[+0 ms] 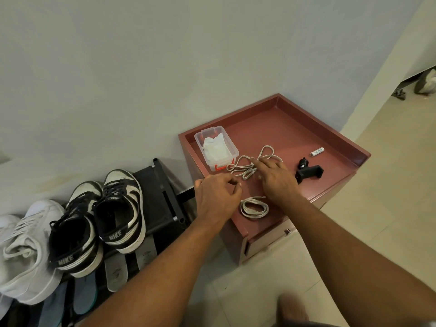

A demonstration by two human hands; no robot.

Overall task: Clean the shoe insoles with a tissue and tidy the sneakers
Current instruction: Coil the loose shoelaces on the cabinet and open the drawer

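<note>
Two black-and-white sneakers [118, 208] stand side by side on a black shoe rack [162, 197], with a white sneaker [26, 251] to their left. Grey insoles [115, 272] lie on the shelf below them. On the red cabinet top [306, 128], a clear plastic box [215, 147] holds white tissue. A loose cream shoelace [250, 166] is spread out beside the box; my right hand [274, 178] rests on it with fingers touching the loops. My left hand [217, 197] hovers at the cabinet's left edge, fingers curled, pinching the lace's near end. A coiled second lace [254, 207] lies near the front.
A black phone clamp [309, 172] and a white battery [316, 152] lie on the right side of the cabinet top. The cabinet has a raised rim and a drawer knob [287, 231] on its front. Blue insoles [85, 293] sit low on the rack. Tiled floor lies below and to the right.
</note>
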